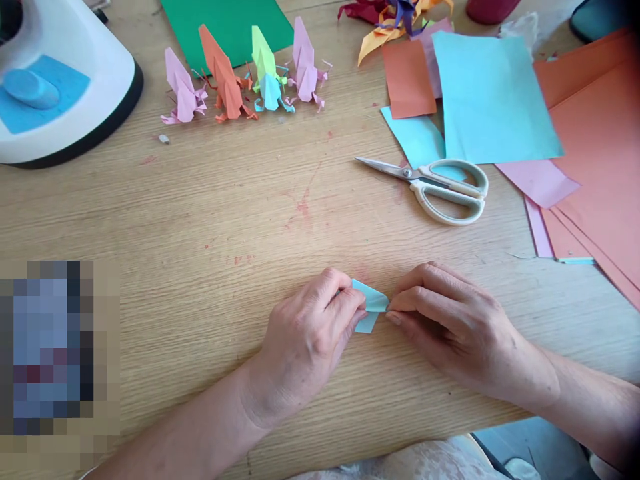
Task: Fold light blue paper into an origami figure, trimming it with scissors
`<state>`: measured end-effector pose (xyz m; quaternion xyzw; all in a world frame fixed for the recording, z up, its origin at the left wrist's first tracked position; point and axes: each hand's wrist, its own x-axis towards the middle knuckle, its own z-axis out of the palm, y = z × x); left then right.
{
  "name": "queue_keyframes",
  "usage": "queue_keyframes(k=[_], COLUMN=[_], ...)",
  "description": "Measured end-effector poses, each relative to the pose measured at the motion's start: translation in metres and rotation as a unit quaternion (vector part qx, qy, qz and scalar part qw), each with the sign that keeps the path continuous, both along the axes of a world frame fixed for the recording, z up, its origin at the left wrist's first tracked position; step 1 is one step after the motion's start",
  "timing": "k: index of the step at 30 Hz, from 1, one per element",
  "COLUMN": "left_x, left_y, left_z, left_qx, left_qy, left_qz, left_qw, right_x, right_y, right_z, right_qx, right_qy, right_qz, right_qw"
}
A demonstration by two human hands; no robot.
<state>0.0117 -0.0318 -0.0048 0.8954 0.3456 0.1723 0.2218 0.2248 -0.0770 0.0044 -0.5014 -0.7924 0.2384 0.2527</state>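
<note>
A small light-blue piece of folded paper is held just above or on the table, near its front edge. My left hand pinches its left side between thumb and fingers, hiding that part. At the paper's right corner, the thumb and fingertips of my right hand are closed on the tip. One flap points up and to the left, and another shows below it. Beyond the hands lie scissors with pale handles, their blades nearly closed and pointing left.
Several folded paper figures stand in a row at the back. A green sheet lies behind them. Blue paper and orange sheets are piled on the right. A white appliance fills the back left; a pixelated object is front left.
</note>
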Motion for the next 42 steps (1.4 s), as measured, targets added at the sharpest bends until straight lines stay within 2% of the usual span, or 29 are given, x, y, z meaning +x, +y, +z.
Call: queue_keyframes(k=[8, 16, 30, 42], left_x=[0.001, -0.007, 0.001, 0.006], left_y=[0.003, 0.012, 0.006, 0.0], left_z=[-0.001, 0.005, 0.004, 0.002], left_qx=[-0.01, -0.091, -0.031, 0.007], left_qy=[-0.007, -0.042, 0.004, 0.033], left_qz=[-0.005, -0.04, 0.0, 0.02], left_qw=[1.0, 0.994, 1.0, 0.999], right_x=[-0.002, -0.003, -0.005, -0.007], right_y=[0.0, 0.002, 0.003, 0.005], right_z=[0.0, 0.0, 0.0, 0.001], right_qx=[-0.015, -0.018, -0.011, -0.007], right_qy=[-0.005, -0.018, -0.035, -0.044], right_qz=[-0.035, -0.045, -0.074, -0.067], right_qw=[0.999, 0.999, 0.997, 0.997])
